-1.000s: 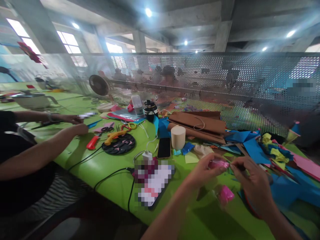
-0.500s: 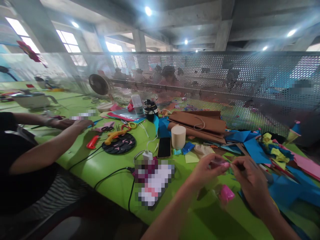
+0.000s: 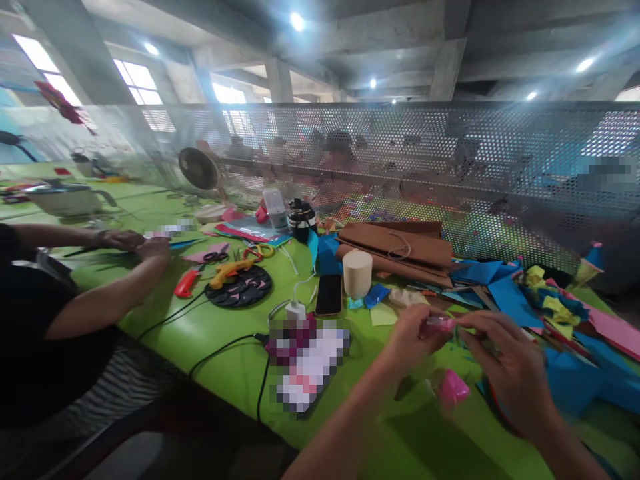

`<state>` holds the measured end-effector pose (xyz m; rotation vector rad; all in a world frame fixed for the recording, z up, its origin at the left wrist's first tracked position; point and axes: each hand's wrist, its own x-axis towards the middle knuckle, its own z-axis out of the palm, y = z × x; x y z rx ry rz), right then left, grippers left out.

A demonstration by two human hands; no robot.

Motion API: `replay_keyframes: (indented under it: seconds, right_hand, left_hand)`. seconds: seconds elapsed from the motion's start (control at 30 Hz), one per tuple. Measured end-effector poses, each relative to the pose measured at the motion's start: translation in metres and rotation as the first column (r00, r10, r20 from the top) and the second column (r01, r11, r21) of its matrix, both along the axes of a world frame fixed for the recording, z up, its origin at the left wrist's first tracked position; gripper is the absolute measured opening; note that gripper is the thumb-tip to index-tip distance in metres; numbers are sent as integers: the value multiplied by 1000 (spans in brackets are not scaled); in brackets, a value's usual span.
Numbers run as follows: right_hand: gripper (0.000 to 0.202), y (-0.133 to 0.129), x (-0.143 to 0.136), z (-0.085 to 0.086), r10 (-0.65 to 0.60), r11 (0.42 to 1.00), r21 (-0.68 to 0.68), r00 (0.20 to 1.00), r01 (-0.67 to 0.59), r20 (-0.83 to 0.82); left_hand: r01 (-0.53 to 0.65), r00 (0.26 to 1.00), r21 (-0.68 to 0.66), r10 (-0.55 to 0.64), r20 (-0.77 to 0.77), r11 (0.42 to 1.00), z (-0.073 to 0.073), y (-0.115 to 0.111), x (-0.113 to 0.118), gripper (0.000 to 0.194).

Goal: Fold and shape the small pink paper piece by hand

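Observation:
My left hand (image 3: 414,337) is closed around a small pink, partly see-through piece (image 3: 440,323), its kind not clear to me. Close beside the pink tip is my right hand (image 3: 507,353), thumb and forefinger pinched; what they grip is too small to name. Below the hands, over the green table (image 3: 415,427), is a bright pink folded piece (image 3: 454,387) with something clear at its edge. A pale yellow sheet (image 3: 383,315) and a crumpled beige piece (image 3: 406,300) lie beyond my left hand.
A phone (image 3: 329,295), cream cylinder (image 3: 357,273), charger (image 3: 295,311) and brown rolled sheets (image 3: 395,247) lie ahead. Blue paper scraps (image 3: 515,303) crowd the right. A glue gun (image 3: 230,272) rests on a black disc. At left, a co-worker's hands (image 3: 135,241) work.
My right hand has shifted slightly right and its fingers have straightened some; the pink piece stays in my left hand. The co-worker's hands have drawn a little to the left.

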<state>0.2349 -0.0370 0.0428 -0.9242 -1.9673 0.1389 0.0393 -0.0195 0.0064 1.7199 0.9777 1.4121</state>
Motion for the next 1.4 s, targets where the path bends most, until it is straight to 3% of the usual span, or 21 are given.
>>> replay_keyframes:
  seconds: [0.27, 0.4, 0.77, 0.93, 1.13, 1.4]
  right_hand:
    - [13, 7, 2, -3, 2, 1000, -18, 994, 0, 106]
    - [14, 8, 3, -2, -23, 1000, 2, 986, 23, 162]
    - [14, 9, 0, 2, 88, 994, -70, 987, -79, 137]
    - [2, 9, -1, 1, 61, 998, 7, 989, -62, 136]
    - [5, 6, 0, -3, -36, 970, 242, 970, -23, 240]
    - [12, 9, 5, -7, -153, 968, 241, 934, 74, 324]
  left_hand:
    - [-37, 980, 225, 80, -184, 974, 2, 1, -1, 22]
    - [-47, 972, 248, 101, -210, 968, 1, 1, 0, 24]
    - [-33, 968, 235, 89, -234, 971, 1, 1, 0, 20]
    - [-25, 981, 232, 69, -183, 972, -5, 2, -1, 24]
    - [-48, 989, 236, 79, -123, 970, -8, 2, 0, 21]
    - [-97, 980, 297, 143, -136, 950, -2, 3, 1, 21]
